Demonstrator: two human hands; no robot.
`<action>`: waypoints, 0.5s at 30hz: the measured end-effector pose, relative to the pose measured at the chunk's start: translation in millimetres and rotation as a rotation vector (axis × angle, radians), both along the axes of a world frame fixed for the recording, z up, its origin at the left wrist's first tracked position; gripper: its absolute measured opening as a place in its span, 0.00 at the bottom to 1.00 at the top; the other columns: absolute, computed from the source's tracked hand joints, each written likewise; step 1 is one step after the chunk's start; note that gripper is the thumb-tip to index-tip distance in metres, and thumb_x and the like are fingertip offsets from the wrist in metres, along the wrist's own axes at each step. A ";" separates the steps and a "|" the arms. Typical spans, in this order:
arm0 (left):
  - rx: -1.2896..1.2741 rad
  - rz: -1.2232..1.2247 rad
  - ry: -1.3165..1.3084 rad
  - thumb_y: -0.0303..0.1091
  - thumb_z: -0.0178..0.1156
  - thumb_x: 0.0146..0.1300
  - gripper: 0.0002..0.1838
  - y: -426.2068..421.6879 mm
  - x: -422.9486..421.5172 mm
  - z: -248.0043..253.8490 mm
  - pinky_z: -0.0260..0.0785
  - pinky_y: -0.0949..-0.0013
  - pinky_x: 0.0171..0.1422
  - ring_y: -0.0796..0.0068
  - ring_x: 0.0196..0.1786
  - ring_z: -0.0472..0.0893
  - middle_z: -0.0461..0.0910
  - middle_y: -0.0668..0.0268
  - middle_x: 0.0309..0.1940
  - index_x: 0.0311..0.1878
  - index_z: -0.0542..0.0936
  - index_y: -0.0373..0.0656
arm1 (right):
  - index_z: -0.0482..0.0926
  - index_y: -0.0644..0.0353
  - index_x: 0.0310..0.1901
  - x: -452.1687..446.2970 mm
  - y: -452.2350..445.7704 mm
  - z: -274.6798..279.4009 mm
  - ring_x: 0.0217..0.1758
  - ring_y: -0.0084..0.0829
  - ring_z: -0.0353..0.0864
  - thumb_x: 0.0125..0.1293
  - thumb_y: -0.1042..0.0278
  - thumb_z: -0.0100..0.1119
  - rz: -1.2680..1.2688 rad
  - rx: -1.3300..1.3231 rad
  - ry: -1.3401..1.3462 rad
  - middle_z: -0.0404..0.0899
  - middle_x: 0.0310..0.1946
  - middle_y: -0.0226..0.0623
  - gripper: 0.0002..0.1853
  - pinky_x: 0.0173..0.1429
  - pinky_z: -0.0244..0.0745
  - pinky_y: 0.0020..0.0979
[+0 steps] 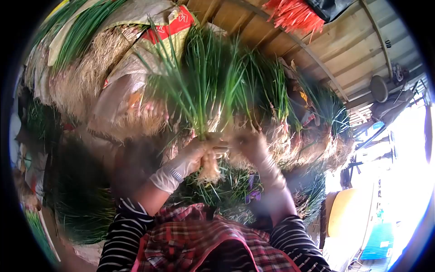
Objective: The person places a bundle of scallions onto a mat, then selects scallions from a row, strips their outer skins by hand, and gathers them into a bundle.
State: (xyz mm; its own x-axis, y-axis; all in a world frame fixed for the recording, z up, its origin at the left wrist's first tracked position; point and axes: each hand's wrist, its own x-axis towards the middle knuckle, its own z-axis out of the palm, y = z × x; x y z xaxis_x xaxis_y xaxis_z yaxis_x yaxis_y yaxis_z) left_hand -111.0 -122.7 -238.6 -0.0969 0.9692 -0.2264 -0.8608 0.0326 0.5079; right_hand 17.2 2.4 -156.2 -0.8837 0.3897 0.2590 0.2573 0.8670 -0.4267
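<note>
My left hand (198, 153), in a thin pale glove, is closed around the lower stems of a bunch of spring onions (199, 106). The green leaves fan upward, and the pale roots (209, 170) hang below my fingers. A light ridged band circles that wrist. Just right of the bunch, my right hand (252, 146), also gloved, is blurred, with its fingers curled in towards the stems. A thin pale streak lies between the two hands. What the right fingers pinch is too smeared to make out.
More spring onions (278, 90) lie in heaps ahead, roots towards me. Sacks (129, 68) sit among the heaps at left. Loose green leaves (226, 192) lie below my hands. Red plastic strands (297, 18) hang at the top. A yellow object (342, 213) stands at right.
</note>
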 end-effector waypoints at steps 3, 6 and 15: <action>-0.042 -0.049 0.136 0.34 0.58 0.59 0.14 -2.8 0.1 3.3 0.78 0.68 0.38 0.70 0.34 0.82 0.81 0.60 0.31 0.46 0.75 0.37 | 0.77 0.66 0.36 2.3 -32.9 -10.8 0.30 0.24 0.80 0.56 0.74 0.58 0.019 -0.259 -0.032 0.80 0.32 0.40 0.07 0.32 0.79 0.22; 0.019 -0.033 0.119 0.34 0.57 0.60 0.12 -8.2 0.0 15.0 0.77 0.69 0.37 0.70 0.30 0.81 0.81 0.60 0.30 0.44 0.75 0.37 | 0.74 0.64 0.47 -21.8 -9.3 0.1 0.44 0.30 0.79 0.62 0.70 0.54 -0.120 -0.411 0.208 0.73 0.49 0.45 0.13 0.43 0.79 0.22; 0.096 -0.051 0.246 0.44 0.60 0.57 0.17 -28.0 -12.2 27.7 0.61 0.83 0.19 0.79 0.25 0.78 0.78 0.66 0.24 0.40 0.75 0.39 | 0.66 0.62 0.58 -38.7 2.7 -22.1 0.31 0.19 0.74 0.57 0.60 0.62 0.131 -0.875 -0.011 0.78 0.38 0.35 0.29 0.36 0.71 0.22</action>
State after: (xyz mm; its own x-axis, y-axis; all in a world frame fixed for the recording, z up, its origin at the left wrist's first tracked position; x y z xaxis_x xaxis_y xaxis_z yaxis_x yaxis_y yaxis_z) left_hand -123.1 -150.7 -210.8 -0.0883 0.9901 -0.1088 -0.7097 0.0142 0.7044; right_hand -21.5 5.1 -178.3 -0.9358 0.3397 -0.0939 0.1873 0.2537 -0.9490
